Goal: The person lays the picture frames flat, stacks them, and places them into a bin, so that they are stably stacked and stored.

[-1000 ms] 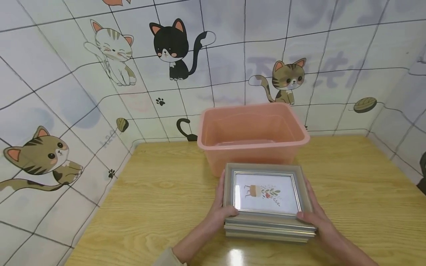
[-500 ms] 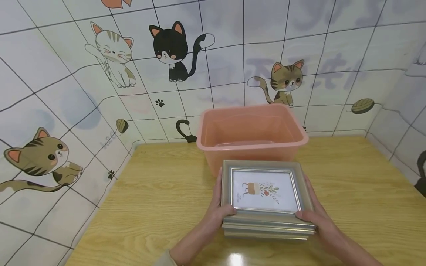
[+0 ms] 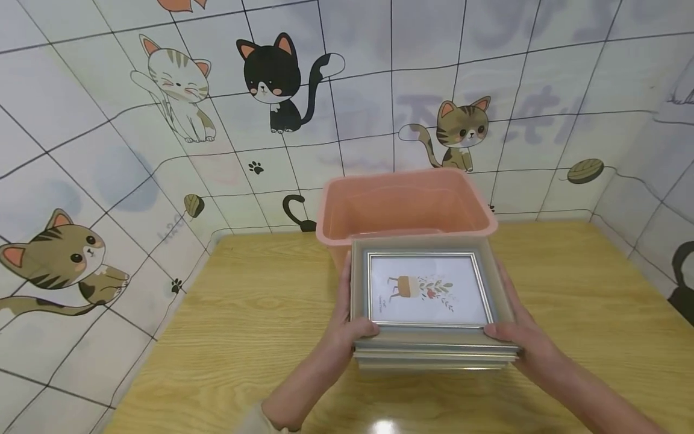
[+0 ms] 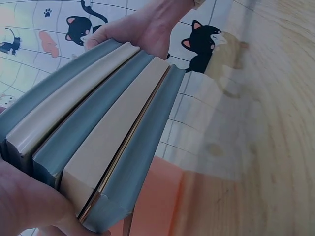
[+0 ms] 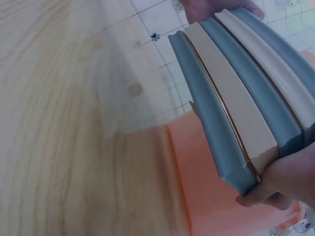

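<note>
Between both hands is a stack of several picture frames (image 3: pixel 428 337), blue-grey and cream edges alternating in the wrist views. The top one shows a printed plant in a pot, lying sideways. My left hand (image 3: pixel 341 331) grips the stack's left side, thumb over the top frame's near corner. On the opposite side my right hand (image 3: pixel 523 337) grips it the same way. In the left wrist view the frames (image 4: pixel 93 113) stand clear of the table. The stack's far edge covers part of a pink plastic tub's (image 3: pixel 406 208) front wall in the head view.
The pink tub stands on a wood-grain table (image 3: pixel 249 313) near the back wall. Behind and at the sides rise tile-patterned walls (image 3: pixel 368 108) printed with cartoon cats. At the far right edge a dark printed shape (image 3: pixel 682 295) shows.
Both hands have raised the stack of picture frames and carried it forward toward the tub. It now overlaps the tub's front rim in the head view. The tub has stayed in place.
</note>
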The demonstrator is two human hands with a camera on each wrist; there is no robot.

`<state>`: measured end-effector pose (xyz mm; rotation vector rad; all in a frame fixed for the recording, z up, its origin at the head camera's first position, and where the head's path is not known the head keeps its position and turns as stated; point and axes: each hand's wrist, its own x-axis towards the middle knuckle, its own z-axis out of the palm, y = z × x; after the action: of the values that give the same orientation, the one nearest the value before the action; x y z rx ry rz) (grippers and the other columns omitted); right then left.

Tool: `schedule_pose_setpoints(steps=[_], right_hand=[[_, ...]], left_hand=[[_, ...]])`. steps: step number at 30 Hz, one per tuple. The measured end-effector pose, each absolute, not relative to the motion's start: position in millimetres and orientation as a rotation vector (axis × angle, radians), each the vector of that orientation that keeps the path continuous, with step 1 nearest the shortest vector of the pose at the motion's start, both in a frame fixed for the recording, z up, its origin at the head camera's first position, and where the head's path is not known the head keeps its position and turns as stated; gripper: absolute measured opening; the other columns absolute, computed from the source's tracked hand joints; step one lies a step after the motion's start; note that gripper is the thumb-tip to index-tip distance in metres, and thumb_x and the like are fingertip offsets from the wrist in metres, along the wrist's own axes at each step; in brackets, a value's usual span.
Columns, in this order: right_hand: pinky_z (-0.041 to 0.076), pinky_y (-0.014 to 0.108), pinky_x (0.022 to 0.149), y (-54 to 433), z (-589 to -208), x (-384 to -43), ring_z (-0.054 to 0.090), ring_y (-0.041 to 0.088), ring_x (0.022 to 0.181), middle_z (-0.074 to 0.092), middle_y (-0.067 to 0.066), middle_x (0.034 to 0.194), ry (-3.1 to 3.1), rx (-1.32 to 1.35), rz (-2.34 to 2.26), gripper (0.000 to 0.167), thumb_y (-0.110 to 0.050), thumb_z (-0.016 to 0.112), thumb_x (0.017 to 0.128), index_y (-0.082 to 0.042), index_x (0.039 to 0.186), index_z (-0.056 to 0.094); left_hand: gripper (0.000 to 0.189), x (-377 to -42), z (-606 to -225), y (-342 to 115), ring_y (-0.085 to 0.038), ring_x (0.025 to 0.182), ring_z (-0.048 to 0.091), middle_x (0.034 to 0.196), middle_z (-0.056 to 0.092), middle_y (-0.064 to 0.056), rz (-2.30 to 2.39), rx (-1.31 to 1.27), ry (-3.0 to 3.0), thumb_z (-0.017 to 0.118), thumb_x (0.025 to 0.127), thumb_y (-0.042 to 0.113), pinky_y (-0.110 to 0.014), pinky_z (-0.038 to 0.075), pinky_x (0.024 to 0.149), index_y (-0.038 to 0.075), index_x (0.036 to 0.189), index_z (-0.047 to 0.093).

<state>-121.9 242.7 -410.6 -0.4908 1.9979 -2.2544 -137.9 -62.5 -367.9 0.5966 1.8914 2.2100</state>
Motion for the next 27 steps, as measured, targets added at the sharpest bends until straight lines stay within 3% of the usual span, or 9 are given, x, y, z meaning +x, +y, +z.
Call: schedule_pose_setpoints(steps=[6, 13, 22, 27], right_hand=[[0.048, 0.035, 0.087, 243.5, -391.7, -121.1, 0.043, 0.022, 0.12, 0.008, 0.002, 0.153, 2.02, -0.499, -2.218, 0.102, 0.0, 0.045, 0.087, -0.052, 0.161, -0.002], [0.05, 0.038, 0.083, 248.6, -367.6, -120.7, 0.045, 0.023, 0.117, 0.007, 0.002, 0.15, 2.036, -0.479, -2.162, 0.1, -0.002, 0.045, 0.089, -0.056, 0.159, -0.003], [0.054, 0.041, 0.083, 246.4, -332.8, -131.1, 0.053, 0.023, 0.115, 0.011, 0.005, 0.151, 1.979, -0.515, -2.232, 0.107, 0.005, 0.048, 0.085, -0.058, 0.158, 0.003], [0.057, 0.042, 0.081, 245.8, -312.2, -136.4, 0.056, 0.023, 0.112, 0.007, 0.008, 0.152, 1.959, -0.469, -2.239, 0.108, 0.006, 0.049, 0.087, -0.061, 0.157, 0.0]], left_hand=[[0.115, -135.3, -347.0, -65.4, -0.03, 0.129, 0.042, 0.16, 0.021, -0.002, 2.191, 0.62, 1.871, 0.058, 0.069, 0.008, -0.044, 0.036, 0.103, 0.053, 0.16, 0.004], [0.115, -126.5, -320.4, -64.6, -0.032, 0.137, 0.03, 0.162, 0.016, 0.002, 2.233, 0.608, 1.886, 0.059, 0.069, 0.006, -0.046, 0.033, 0.105, 0.052, 0.16, 0.006], [0.112, -134.6, -295.0, -65.9, -0.033, 0.131, 0.041, 0.162, 0.017, -0.001, 2.241, 0.59, 1.865, 0.059, 0.074, 0.005, -0.043, 0.041, 0.101, 0.053, 0.16, 0.005], [0.112, -139.1, -280.7, -66.8, -0.036, 0.13, 0.04, 0.161, 0.015, 0.0, 2.264, 0.604, 1.859, 0.062, 0.076, 0.005, -0.045, 0.044, 0.097, 0.057, 0.159, 0.007]])
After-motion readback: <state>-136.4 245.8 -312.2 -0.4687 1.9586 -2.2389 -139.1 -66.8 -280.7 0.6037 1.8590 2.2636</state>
